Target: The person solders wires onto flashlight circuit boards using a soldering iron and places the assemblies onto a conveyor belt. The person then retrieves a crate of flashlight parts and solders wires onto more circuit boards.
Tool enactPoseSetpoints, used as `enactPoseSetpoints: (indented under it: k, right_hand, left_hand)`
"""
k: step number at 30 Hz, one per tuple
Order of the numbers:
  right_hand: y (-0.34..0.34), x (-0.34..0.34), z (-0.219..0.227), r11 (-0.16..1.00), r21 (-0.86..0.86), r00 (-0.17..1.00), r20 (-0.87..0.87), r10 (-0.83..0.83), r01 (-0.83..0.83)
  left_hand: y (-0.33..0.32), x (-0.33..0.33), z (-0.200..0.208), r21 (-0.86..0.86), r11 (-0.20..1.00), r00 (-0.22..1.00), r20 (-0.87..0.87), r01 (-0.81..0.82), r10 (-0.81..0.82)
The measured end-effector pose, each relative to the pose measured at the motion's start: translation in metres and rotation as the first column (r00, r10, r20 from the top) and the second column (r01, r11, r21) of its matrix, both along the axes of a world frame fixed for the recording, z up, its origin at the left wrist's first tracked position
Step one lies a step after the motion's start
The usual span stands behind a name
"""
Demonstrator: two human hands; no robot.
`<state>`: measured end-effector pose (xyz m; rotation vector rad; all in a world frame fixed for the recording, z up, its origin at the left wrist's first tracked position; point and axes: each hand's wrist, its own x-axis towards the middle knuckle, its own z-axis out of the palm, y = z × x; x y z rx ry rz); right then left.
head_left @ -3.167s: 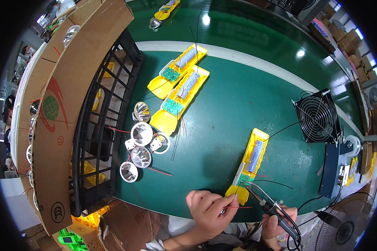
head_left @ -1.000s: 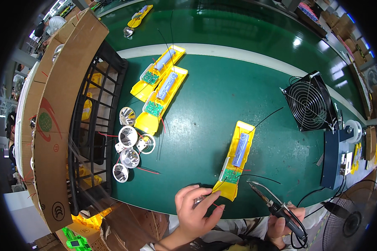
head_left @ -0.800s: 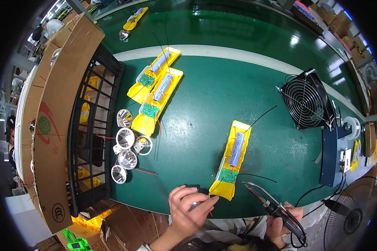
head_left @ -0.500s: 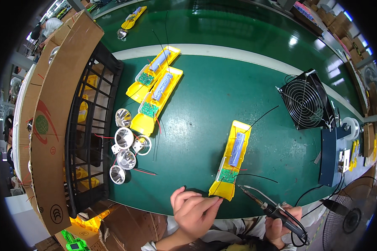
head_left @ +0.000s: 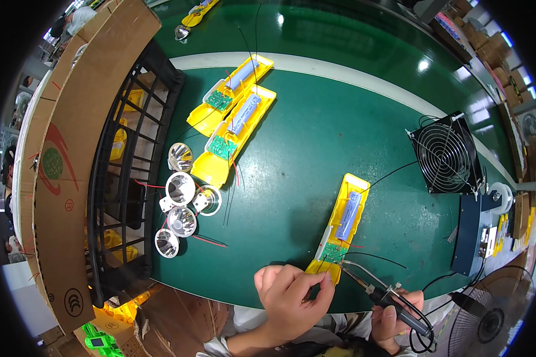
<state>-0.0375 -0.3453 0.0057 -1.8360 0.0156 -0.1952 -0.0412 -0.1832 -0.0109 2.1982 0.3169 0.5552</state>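
Observation:
In front of me a yellow flashlight housing half (head_left: pixel 357 185) lies on the green table, holding a blue cylindrical battery (head_left: pixel 348 216) and a green circuit board (head_left: pixel 332 252). Thin black and red wires stick out from it. My left hand (head_left: pixel 295 300) is closed in a pinch over the housing's near end; what its fingertips hold is hidden. My right hand (head_left: pixel 393 315) grips a soldering iron (head_left: pixel 406 309) with a thin metal tube alongside it. The iron's tip points at the board's near right edge; I cannot tell whether they touch.
Two similar yellow housings (head_left: pixel 211 169) lie at the left, beside several shiny reflector cups (head_left: pixel 180 188). A black crate (head_left: pixel 110 238) and a cardboard box (head_left: pixel 59 172) line the left edge. At right stand a black fan (head_left: pixel 443 157) and a blue device (head_left: pixel 466 238) bearing a white spool (head_left: pixel 501 195).
The soldering iron's tip has come closer to the circuit board. My left hand's fingers have shifted farther over the housing's near end. The whole view has turned slightly.

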Motion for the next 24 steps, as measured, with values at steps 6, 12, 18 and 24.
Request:
enactPoseSetpoints:
  k: [6,12,18,24]
  right_hand:
    - [0.003,0.002,0.002,1.000,0.002,0.999,-0.041,-0.007,0.007]
    - [-0.005,0.001,0.000,1.000,-0.006,0.999,-0.050,-0.007,0.006]
    - [0.000,0.002,0.001,1.000,-0.023,1.000,-0.018,0.005,-0.005]
    - [0.003,0.003,0.004,0.999,-0.043,0.999,-0.042,-0.003,0.001]
  left_hand:
    - [0.000,0.003,0.001,0.004,1.000,1.000,-0.009,-0.011,0.011]
    - [-0.001,0.003,-0.002,-0.040,0.999,1.000,-0.025,0.003,-0.004]
    - [-0.001,0.004,-0.002,-0.059,0.998,0.999,-0.041,-0.001,-0.001]
    - [-0.001,0.005,0.001,-0.057,0.998,0.999,-0.041,-0.007,0.005]
